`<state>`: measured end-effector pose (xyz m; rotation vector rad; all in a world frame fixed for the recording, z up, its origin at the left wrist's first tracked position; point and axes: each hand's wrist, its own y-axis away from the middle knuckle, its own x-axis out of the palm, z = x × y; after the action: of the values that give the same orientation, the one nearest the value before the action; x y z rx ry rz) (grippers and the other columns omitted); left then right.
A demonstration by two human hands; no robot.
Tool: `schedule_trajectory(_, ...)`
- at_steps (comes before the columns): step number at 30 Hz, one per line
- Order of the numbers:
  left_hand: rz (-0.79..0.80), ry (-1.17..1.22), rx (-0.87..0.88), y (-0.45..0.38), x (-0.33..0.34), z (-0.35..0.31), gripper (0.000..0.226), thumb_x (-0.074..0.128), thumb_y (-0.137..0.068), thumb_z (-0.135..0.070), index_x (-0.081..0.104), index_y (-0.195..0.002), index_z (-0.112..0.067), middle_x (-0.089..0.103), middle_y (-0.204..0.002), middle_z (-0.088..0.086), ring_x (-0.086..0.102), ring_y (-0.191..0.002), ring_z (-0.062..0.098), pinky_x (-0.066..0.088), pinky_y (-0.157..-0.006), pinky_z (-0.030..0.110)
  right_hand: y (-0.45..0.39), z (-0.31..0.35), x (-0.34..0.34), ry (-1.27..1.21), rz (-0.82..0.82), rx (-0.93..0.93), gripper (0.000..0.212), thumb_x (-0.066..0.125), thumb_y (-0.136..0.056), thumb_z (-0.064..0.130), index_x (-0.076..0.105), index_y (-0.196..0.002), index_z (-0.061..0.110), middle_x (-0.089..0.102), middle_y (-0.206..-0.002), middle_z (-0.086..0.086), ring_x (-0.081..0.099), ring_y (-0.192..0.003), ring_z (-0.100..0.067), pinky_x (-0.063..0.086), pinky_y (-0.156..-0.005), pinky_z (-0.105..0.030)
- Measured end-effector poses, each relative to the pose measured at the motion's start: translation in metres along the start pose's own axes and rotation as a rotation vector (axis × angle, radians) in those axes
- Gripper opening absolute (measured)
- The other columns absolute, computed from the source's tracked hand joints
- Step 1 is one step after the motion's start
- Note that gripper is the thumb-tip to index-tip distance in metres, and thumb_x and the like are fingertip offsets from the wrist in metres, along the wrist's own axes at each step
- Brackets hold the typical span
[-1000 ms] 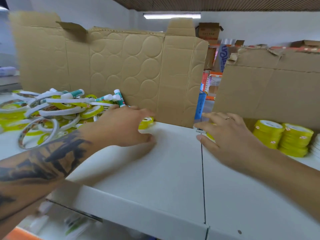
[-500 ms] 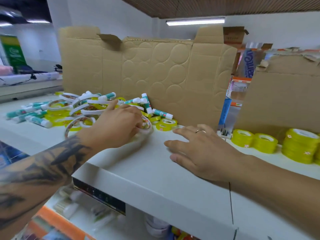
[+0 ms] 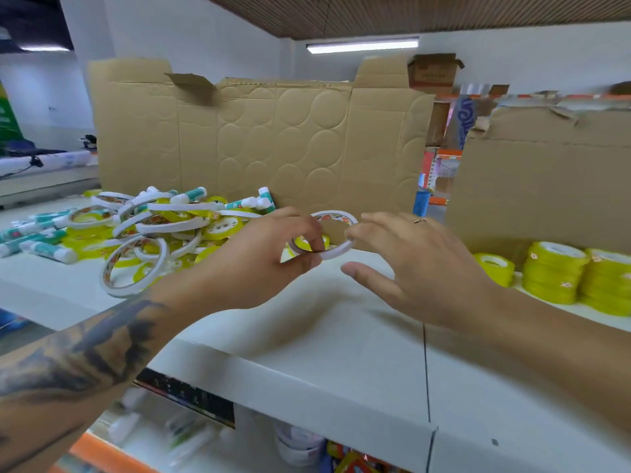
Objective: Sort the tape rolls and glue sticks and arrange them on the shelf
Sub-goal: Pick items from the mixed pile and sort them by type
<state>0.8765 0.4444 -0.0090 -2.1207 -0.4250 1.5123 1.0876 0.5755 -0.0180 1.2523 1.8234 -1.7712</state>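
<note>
My left hand [image 3: 263,254] pinches a thin white tape ring [image 3: 338,252] and holds it tilted just above the white shelf [image 3: 341,343]. My right hand [image 3: 416,268] is spread beside it, fingertips touching the ring's right edge, thumb free below. Behind my left hand lies a mixed pile of white and yellow tape rolls [image 3: 153,233] with green-and-white glue sticks [image 3: 37,240] on its left and top. Sorted stacks of yellow tape rolls [image 3: 553,271] stand at the right.
Flattened cardboard [image 3: 273,138] stands upright behind the pile, and another cardboard sheet [image 3: 546,186] stands behind the yellow stacks. A seam [image 3: 425,370] divides the shelf top. A lower shelf with goods [image 3: 297,445] shows beneath the front edge.
My left hand lifted a white tape ring out of the pile and brought it rightward. My right hand rose from the shelf surface and met the ring.
</note>
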Motion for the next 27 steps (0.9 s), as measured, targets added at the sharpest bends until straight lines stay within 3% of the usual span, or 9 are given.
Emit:
schedule_trajectory(4,-0.027,0.051,0.122,-0.015,0.015,-0.023,0.006,0.071,-0.095,-0.018,0.070,-0.099,-0.023,0.062,-0.115,-0.012,0.052,-0.105,-0.015,0.035,-0.090,0.005,0.020,-0.015,-0.015,0.015,-0.023,0.032,0.037,0.045,-0.100,0.054,0.060,-0.119,0.027,0.068,-0.121,0.000,0.065,-0.105,-0.028,0.051,-0.078,-0.042)
schedule_trajectory(7,-0.042,0.092,0.194,-0.032,0.031,-0.041,0.008,0.071,-0.095,-0.016,0.071,-0.101,-0.021,0.063,-0.118,-0.009,0.057,-0.108,-0.004,0.042,-0.095,0.013,0.041,-0.029,-0.029,-0.034,-0.009,0.160,0.039,0.046,-0.099,0.056,0.065,-0.117,0.026,0.067,-0.121,0.005,0.064,-0.105,-0.024,0.051,-0.083,-0.042)
schedule_trajectory(12,-0.052,0.139,0.333,-0.066,0.067,-0.085,0.009,0.068,-0.093,-0.021,0.071,-0.101,-0.016,0.065,-0.115,-0.006,0.062,-0.099,0.006,0.049,-0.091,0.023,0.082,-0.055,-0.062,-0.134,-0.059,0.319,0.032,0.054,-0.098,0.054,0.069,-0.110,0.028,0.066,-0.112,0.007,0.063,-0.100,-0.018,0.051,-0.082,-0.040)
schedule_trajectory(17,-0.069,0.211,0.348,-0.096,0.097,-0.143,0.023,0.073,-0.093,-0.030,0.068,-0.113,-0.020,0.065,-0.122,-0.009,0.056,-0.113,0.005,0.039,-0.093,0.011,0.131,-0.087,-0.104,-0.153,-0.144,0.456,0.027,0.063,-0.094,0.046,0.072,-0.111,0.027,0.069,-0.117,0.009,0.062,-0.108,-0.011,0.047,-0.092,-0.032)
schedule_trajectory(20,-0.022,0.261,0.293,-0.107,0.116,-0.178,0.038,0.070,-0.091,-0.039,0.061,-0.127,-0.028,0.060,-0.123,-0.012,0.050,-0.113,0.002,0.038,-0.087,0.011,0.163,-0.110,-0.128,-0.084,-0.181,0.523,0.027,0.067,-0.093,0.046,0.072,-0.115,0.030,0.069,-0.119,0.010,0.062,-0.111,-0.010,0.048,-0.094,-0.031)
schedule_trajectory(23,0.097,0.219,0.270,-0.113,0.137,-0.206,0.044,0.063,-0.089,-0.052,0.053,-0.130,-0.038,0.055,-0.122,-0.016,0.050,-0.109,0.004,0.036,-0.079,0.021,0.195,-0.135,-0.151,-0.008,-0.184,0.624,0.028,0.068,-0.094,0.044,0.074,-0.115,0.026,0.071,-0.118,0.007,0.064,-0.108,-0.014,0.049,-0.092,-0.032)
schedule_trajectory(25,0.224,0.173,0.273,-0.114,0.152,-0.223,0.050,0.055,-0.087,-0.062,0.050,-0.133,-0.041,0.052,-0.127,-0.018,0.051,-0.111,0.005,0.038,-0.084,0.022,0.214,-0.151,-0.163,0.051,-0.173,0.713,0.029,0.069,-0.093,0.043,0.074,-0.114,0.023,0.071,-0.120,0.007,0.063,-0.105,-0.011,0.044,-0.087,-0.024)
schedule_trajectory(27,0.338,0.116,0.298,-0.114,0.169,-0.233,0.060,0.047,-0.087,-0.073,0.047,-0.138,-0.042,0.049,-0.136,-0.021,0.049,-0.121,0.005,0.042,-0.098,0.026,0.229,-0.167,-0.170,0.107,-0.141,0.791,0.032,0.068,-0.093,0.046,0.073,-0.115,0.024,0.070,-0.121,0.009,0.061,-0.103,-0.007,0.042,-0.085,-0.022)
